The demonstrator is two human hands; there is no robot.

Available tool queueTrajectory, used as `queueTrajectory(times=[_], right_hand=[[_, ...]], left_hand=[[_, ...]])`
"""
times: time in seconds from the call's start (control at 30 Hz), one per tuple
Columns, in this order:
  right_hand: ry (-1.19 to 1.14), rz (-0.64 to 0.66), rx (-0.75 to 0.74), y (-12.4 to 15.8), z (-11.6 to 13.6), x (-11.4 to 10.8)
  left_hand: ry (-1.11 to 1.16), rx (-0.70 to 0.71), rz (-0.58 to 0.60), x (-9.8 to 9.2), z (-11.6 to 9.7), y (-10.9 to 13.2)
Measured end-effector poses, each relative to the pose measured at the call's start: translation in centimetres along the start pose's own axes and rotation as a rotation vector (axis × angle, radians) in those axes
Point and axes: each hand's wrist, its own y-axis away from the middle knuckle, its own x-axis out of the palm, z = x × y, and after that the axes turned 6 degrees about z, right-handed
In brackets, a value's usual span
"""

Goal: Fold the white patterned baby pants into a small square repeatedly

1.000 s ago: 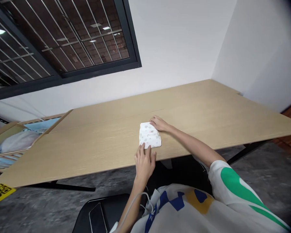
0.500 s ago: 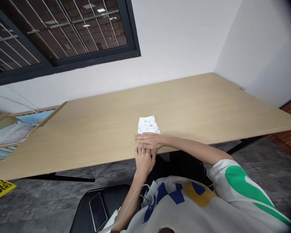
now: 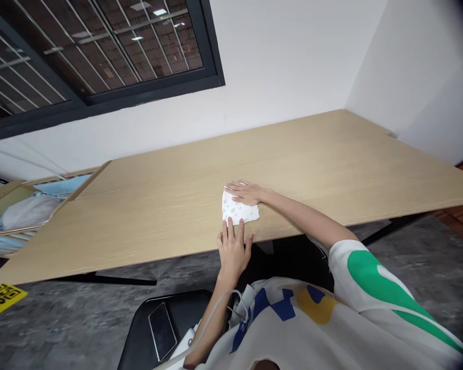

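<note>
A small folded piece of white fabric (image 3: 239, 211) with tiny printed figures lies on the table in front of me. It looks flat, and its exact kind of garment or cloth does not show. My right hand (image 3: 246, 192) rests flat across its far part, covering the far edge, fingers stretched towards the left. At the near edge, my left hand (image 3: 233, 251) touches the fabric with spread fingertips, its palm by the table's front edge. Neither hand grips anything.
The wooden table (image 3: 158, 205) reaches to the white wall and window (image 3: 139, 46). At its left end stands a box (image 3: 27, 210) with bagged and light-blue items. A phone (image 3: 162, 331) lies on a black stool (image 3: 139, 318) beside me, near a white cable (image 3: 216, 308).
My right hand has slid away from me, from the fabric's near side to its far part. My left fingers have spread and come out from against the right hand. More of the fabric shows.
</note>
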Motion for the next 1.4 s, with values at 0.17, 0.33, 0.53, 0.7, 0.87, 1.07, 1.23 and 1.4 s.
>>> queueTrajectory(times=[0.17,0.33,0.53,0.7,0.87,1.07,1.23,1.4], right_hand=[[0.082,-0.166,0.092,1.3,1.2,-0.8],[0.021,-0.255,0.122,5.3,4.7,-1.8],[-0.080,-0.081,0.078,10.5,6.7,-0.8],[-0.106,-0.045,0.079,13.9,8.4,0.3],[-0.128,-0.116,0.031,16.7,10.6,0.7],[-0.239,-0.235,0.101,17.7,11.7,0.7],[-0.377,-0.300,0.236,16.7,11.3,0.3],[-0.455,-0.386,0.411,15.2,10.6,0.2]], left_hand=[[0.056,0.014,-0.007,-0.6,1.1,-0.7],[0.245,0.070,-0.023,-1.2,4.8,-2.7],[0.257,0.164,0.008,-1.4,6.6,-4.4],[0.364,0.183,0.058,-2.2,5.8,-3.7],[0.534,0.183,0.178,-3.9,5.5,-1.4],[0.632,0.172,0.248,-4.2,6.3,-0.5],[0.633,0.101,0.138,-2.8,6.3,-1.9],[0.728,-0.061,0.001,-2.0,5.3,-3.5]])
